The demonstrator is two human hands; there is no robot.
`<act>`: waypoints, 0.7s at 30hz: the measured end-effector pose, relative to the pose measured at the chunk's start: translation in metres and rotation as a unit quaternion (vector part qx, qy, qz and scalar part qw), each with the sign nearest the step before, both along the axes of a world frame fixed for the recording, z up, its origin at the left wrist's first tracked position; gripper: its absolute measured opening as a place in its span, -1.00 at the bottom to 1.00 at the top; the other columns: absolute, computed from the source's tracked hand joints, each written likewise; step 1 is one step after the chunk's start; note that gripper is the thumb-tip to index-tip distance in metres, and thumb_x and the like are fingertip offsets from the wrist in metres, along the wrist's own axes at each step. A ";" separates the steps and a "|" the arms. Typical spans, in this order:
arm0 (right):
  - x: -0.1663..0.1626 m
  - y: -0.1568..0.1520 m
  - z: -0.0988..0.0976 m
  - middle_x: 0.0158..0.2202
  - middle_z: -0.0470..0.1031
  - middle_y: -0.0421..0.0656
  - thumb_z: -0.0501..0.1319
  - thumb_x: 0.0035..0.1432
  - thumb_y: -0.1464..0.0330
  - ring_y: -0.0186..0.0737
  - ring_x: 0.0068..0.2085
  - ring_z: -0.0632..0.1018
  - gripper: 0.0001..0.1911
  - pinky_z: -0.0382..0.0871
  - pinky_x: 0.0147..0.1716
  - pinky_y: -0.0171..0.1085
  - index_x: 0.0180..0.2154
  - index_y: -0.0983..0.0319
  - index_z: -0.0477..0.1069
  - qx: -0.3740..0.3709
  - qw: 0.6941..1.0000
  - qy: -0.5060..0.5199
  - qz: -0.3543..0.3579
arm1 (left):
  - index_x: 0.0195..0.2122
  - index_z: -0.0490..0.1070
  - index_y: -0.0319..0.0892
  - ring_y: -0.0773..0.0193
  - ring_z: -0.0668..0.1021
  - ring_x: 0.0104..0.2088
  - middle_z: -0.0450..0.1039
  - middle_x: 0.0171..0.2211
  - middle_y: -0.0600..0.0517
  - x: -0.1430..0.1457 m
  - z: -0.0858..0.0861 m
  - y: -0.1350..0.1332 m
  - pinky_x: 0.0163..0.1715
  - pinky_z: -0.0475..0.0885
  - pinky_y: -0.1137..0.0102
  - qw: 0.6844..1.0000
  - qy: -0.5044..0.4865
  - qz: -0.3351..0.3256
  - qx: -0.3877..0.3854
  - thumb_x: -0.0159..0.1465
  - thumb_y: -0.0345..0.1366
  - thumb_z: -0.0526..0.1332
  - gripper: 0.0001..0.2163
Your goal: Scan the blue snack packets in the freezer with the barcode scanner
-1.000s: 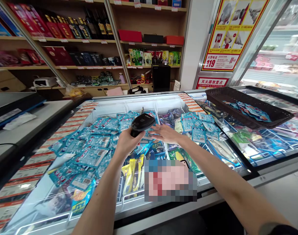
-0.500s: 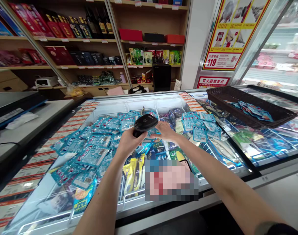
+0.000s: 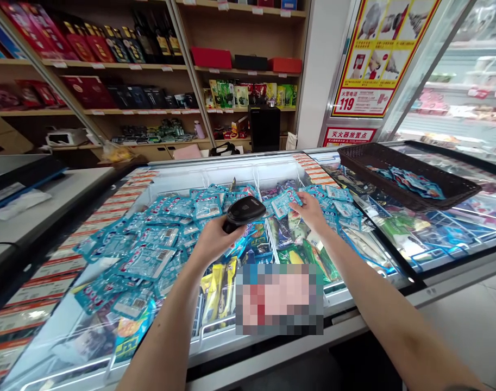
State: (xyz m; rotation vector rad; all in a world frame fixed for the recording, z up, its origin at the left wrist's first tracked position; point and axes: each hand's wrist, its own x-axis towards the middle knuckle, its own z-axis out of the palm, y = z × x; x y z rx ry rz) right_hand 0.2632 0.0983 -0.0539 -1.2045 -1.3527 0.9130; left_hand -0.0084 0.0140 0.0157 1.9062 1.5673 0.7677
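My left hand is wrapped round the handle of a black barcode scanner, held over the open chest freezer. My right hand reaches further right and pinches a blue ice-cream packet, lifted just above the pile. Many more blue packets lie heaped in the left and middle compartments. Yellow and green packets lie nearer me, below my arms.
A dark woven basket with several blue packets rests on the glass lid of the neighbouring freezer at right. A grey counter stands at left. Shelves of boxed goods line the back wall. A blurred patch covers the freezer's front middle.
My right hand has moved right from beside the scanner and has taken hold of a blue packet. The left hand with the scanner has stayed nearly still.
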 end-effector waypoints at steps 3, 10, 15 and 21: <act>0.005 -0.004 0.000 -0.35 0.48 -0.17 0.30 -0.11 0.17 -0.17 -0.55 0.53 -0.53 0.51 -0.52 -0.07 -0.13 0.18 0.30 0.002 0.999 0.051 -0.003 | -0.39 0.39 -0.21 0.26 0.45 -0.65 0.39 -0.68 0.06 0.002 0.001 -0.001 -0.66 0.22 0.46 1.000 0.000 -0.012 -0.007 0.09 -0.02 0.17 -0.69; 0.007 0.000 0.005 -0.32 0.50 -0.17 0.26 -0.06 0.17 -0.18 -0.52 0.53 -0.53 0.51 -0.50 -0.09 -0.10 0.18 0.29 0.012 0.999 0.047 0.007 | -0.38 0.38 -0.21 0.25 0.45 -0.65 0.39 -0.68 0.07 0.007 0.005 -0.002 -0.66 0.24 0.45 0.999 -0.001 -0.019 -0.037 0.07 -0.01 0.20 -0.67; 0.013 0.002 0.004 -0.32 0.49 -0.17 0.24 -0.05 0.16 -0.21 -0.51 0.52 -0.51 0.49 -0.53 -0.15 -0.07 0.20 0.30 0.017 0.998 0.055 -0.017 | -0.40 0.38 -0.22 0.26 0.45 -0.63 0.38 -0.67 0.06 0.007 0.003 -0.002 -0.65 0.23 0.46 0.999 0.005 -0.040 -0.035 0.08 -0.04 0.20 -0.70; 0.013 0.001 0.003 -0.32 0.51 -0.17 0.22 -0.04 0.14 -0.22 -0.50 0.52 -0.49 0.48 -0.54 -0.20 -0.05 0.20 0.29 0.012 0.999 0.046 -0.018 | -0.42 0.39 -0.22 0.27 0.45 -0.62 0.39 -0.66 0.05 0.008 0.005 -0.003 -0.64 0.23 0.46 0.998 0.010 -0.056 -0.036 0.08 -0.06 0.20 -0.71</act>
